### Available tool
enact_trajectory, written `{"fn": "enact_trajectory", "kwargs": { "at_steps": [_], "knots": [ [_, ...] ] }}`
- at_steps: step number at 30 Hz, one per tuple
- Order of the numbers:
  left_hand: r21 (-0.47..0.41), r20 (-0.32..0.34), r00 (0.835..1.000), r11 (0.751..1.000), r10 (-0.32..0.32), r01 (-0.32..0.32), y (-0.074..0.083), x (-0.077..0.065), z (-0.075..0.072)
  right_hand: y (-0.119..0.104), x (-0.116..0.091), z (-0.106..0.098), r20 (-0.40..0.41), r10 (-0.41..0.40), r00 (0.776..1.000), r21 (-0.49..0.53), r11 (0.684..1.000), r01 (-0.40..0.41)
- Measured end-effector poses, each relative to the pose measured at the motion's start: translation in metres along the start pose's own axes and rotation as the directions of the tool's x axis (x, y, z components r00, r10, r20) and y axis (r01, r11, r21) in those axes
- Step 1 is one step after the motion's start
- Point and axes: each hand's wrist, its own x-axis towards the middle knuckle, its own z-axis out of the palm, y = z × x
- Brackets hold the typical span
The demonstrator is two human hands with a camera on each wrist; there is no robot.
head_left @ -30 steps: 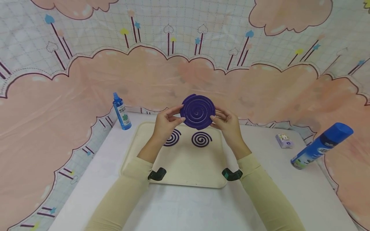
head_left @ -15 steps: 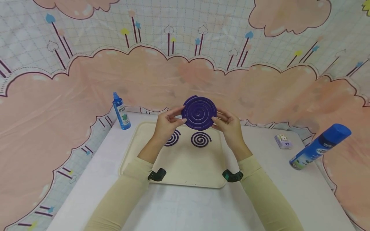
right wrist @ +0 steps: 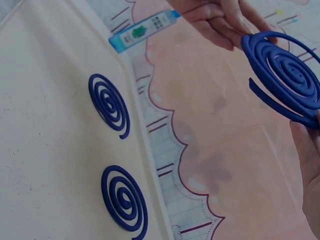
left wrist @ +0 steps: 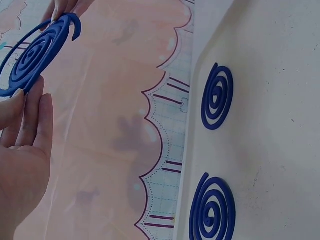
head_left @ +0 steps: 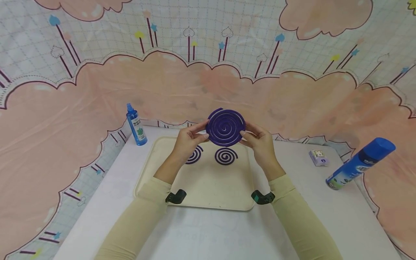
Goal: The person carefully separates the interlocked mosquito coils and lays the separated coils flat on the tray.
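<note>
A dark purple-blue mosquito coil (head_left: 225,128) is held up above the far edge of the tray, its flat spiral face toward me. It looks like two coils nested together. My left hand (head_left: 188,140) pinches its left edge between thumb and fingers, and my right hand (head_left: 260,141) pinches the right edge the same way. In the right wrist view, one free end of the coil (right wrist: 295,70) stands a little off the disc. Two single mosquito coils lie on the tray: the right one (head_left: 226,156) in full view, the left one (head_left: 195,155) partly behind my left hand.
The cream tray (head_left: 211,191) lies on a white table (head_left: 208,234). A blue spray bottle (head_left: 136,126) stands at the back left. To the right are a small purple box (head_left: 319,158) and a tall blue aerosol can (head_left: 360,164). A patterned cloth (head_left: 156,86) hangs behind.
Both hands have shifted slightly right with the mosquito coil between them. Its outer end at the upper left shows a bit more apart from the disc. The coils on the tray have not moved.
</note>
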Motion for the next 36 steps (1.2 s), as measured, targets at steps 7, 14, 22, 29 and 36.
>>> {"fn": "enact_trajectory", "kwargs": {
  "at_steps": [7, 14, 22, 29, 36],
  "knots": [
    [-0.033, -0.007, 1.0, 0.999, -0.019, 0.019, -0.0018, -0.0008, 0.0004, 0.0007, -0.0011, -0.001, 0.005, -0.001, 1.0, 0.049, 0.999, 0.001],
    [0.051, -0.057, 0.998, 0.999, 0.011, -0.008, -0.0045, -0.0005, 0.0005, 0.0024, -0.001, -0.0011, 0.011, 0.026, 1.0, 0.08, 0.996, -0.027],
    [0.069, -0.079, 0.997, 0.998, 0.012, -0.007, -0.0063, -0.0016, 0.0008, 0.0018, -0.0026, -0.0006, 0.012, 0.06, 0.998, 0.054, 0.997, -0.061],
    [0.058, -0.081, 0.996, 0.998, -0.027, 0.031, -0.0081, -0.0026, 0.0013, 0.004, -0.0035, -0.0037, 0.032, 0.035, 0.999, 0.036, 0.999, -0.036],
    [0.009, -0.074, 0.995, 0.998, -0.069, 0.07, -0.0085, -0.0027, 0.0017, 0.0037, -0.0047, -0.0055, 0.075, 0.065, 0.995, 0.038, 0.997, -0.068]
  ]
}}
